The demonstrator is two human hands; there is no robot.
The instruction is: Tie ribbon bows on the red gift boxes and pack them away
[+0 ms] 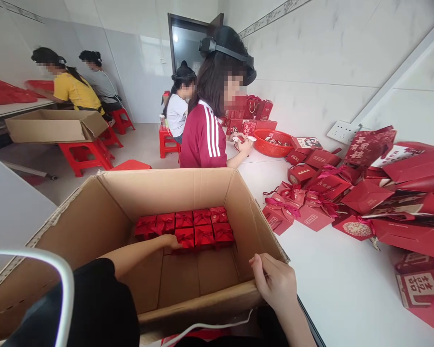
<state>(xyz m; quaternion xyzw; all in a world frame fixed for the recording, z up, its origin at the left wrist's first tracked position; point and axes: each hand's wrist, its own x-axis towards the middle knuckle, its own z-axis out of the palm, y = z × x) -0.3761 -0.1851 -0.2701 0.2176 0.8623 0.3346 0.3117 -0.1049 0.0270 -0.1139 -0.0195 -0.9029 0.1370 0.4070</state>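
A large open cardboard box [173, 190] stands in front of me. Inside, at its far right part, small red gift boxes [204, 236] with ribbon bows sit side by side in two rows. My left hand [171, 242] reaches down into the carton, its fingers closed against the left side of the front row's leftmost red gift box [184, 237]; the fingertips are partly hidden. At the near right corner, my right hand [277, 279] is curled over the rim of the cardboard box, thumb pointing inward.
On the white table [332, 284] to the right lies a heap of red gift bags and boxes [321, 193], some ribboned. Farther back, a person [206, 130] handles something small by a red basin [271, 144]. A white cable [67, 289] crosses the lower left. Red stools [83, 154] stand beyond.
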